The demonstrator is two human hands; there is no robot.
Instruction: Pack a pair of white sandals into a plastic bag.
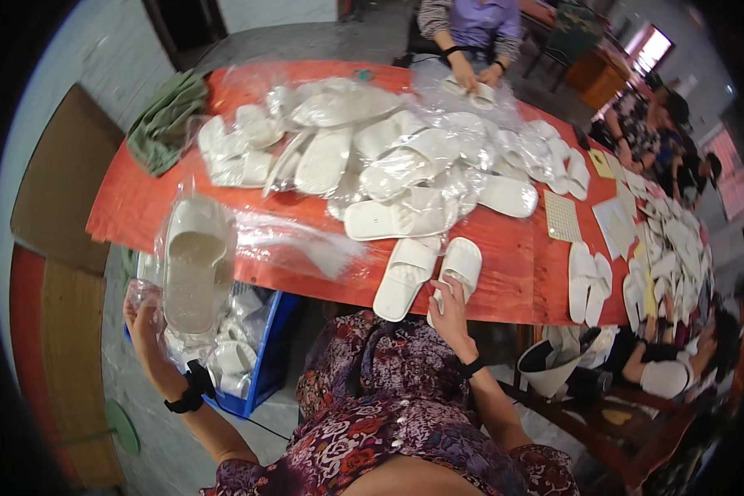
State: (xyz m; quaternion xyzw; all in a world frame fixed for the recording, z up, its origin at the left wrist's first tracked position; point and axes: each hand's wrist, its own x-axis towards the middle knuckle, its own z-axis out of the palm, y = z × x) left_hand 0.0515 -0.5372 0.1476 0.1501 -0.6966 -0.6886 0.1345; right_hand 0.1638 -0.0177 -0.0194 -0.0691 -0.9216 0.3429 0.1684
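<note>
My left hand [144, 316] is closed on the lower end of a clear plastic bag with white slippers [194, 264] in it. The bagged pair stands nearly upright, past the table's front left edge and above a blue crate. At the front edge of the table my right hand [449, 312] has its fingers on the heel end of a loose white slipper [460, 261]. Its mate, another white slipper [407, 277], lies just to the left, sole down. Flat clear plastic bags [293, 244] lie on the red tabletop between my hands.
A heap of bagged white slippers [326, 161] covers the middle of the red table [504, 285]. Green cloth [167, 124] lies at the far left. Below stands the blue crate [260, 364] of bagged slippers. Opposite, a person [481, 33] handles a slipper; others sit at right beside more slippers [674, 248].
</note>
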